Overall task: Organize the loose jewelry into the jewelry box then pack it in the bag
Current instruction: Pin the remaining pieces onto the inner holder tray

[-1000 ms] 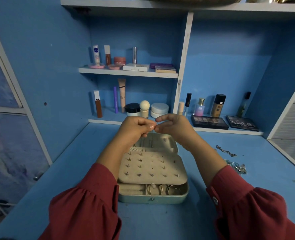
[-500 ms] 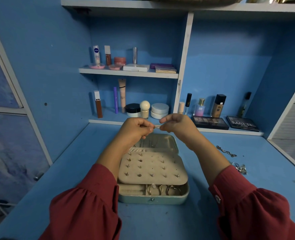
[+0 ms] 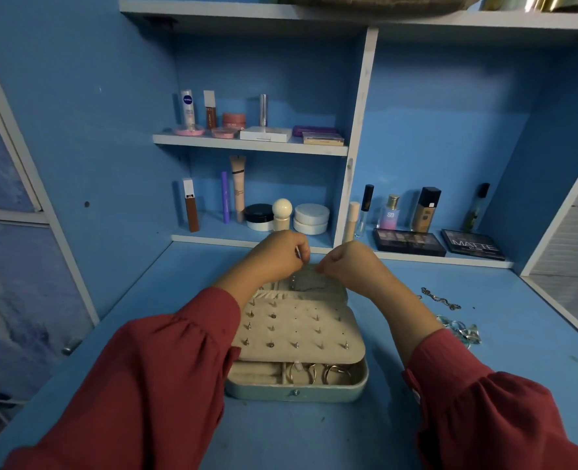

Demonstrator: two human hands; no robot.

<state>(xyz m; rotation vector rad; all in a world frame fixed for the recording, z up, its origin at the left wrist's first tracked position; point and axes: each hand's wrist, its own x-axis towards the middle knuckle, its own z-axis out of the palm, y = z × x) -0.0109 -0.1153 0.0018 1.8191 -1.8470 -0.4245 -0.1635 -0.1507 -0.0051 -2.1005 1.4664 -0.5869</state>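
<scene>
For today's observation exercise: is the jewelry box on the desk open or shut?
Open. The jewelry box shows its studded earring panel and rings in its front compartment.

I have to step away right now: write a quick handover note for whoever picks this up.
Left hand: pinching a small metal piece above the open jewelry box.
Right hand: fingers curled close by; whether it holds anything can't be seen.
Done: studs sit in the earring panel; rings are in the front compartment.
Left: a chain and a tangle of jewelry lie loose on the desk to the right. Box not closed. No bag in view.
</scene>
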